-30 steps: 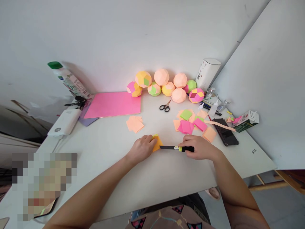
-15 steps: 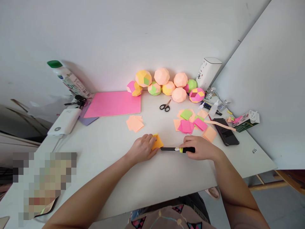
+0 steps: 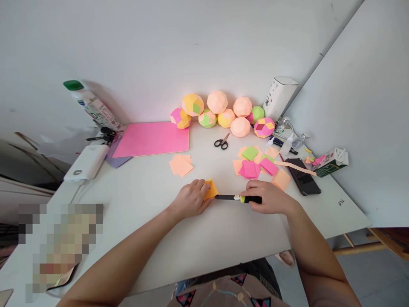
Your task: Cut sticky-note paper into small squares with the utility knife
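My left hand (image 3: 191,199) presses a folded orange paper (image 3: 211,189) flat on the white table (image 3: 204,230), fingers curled over its left edge. My right hand (image 3: 267,197) is closed round the black and yellow handle of a utility knife (image 3: 238,198). The knife's dark blade points left and its tip meets the orange paper's lower right edge. Both hands rest on the table near its middle.
Loose pink, green and peach paper squares (image 3: 255,164) lie just beyond my right hand, a phone (image 3: 302,176) to their right. Peach squares (image 3: 180,165), scissors (image 3: 221,142), a pink sheet (image 3: 152,139), several paper balls (image 3: 223,114), a power bank (image 3: 86,162) and a bottle (image 3: 92,106) lie farther back.
The knife shifted slightly along the orange paper's edge. My left hand stayed pressed on the paper.
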Tool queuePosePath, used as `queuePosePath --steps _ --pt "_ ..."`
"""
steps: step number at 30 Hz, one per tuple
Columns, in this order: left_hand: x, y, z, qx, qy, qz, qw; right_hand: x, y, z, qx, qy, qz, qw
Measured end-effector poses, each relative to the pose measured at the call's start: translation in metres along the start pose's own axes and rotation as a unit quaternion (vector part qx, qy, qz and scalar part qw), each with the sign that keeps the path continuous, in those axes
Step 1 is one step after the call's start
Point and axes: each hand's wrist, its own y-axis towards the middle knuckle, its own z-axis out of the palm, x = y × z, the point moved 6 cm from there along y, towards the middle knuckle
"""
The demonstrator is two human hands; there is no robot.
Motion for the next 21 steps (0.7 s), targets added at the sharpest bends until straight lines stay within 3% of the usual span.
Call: queuePosePath --steps 7,21 --pt "-0.0003 0.0002 -0.0006 0.009 0.000 0.002 1.000 -0.0012 -0.0012 0.0007 0.023 0.009 -0.003 1.000" --pt "-0.0002 0.0005 -0.0001 0.020 -0.005 -0.006 1.000 0.0011 -0.0004 0.0028 0.008 0.000 -0.023 1.000"
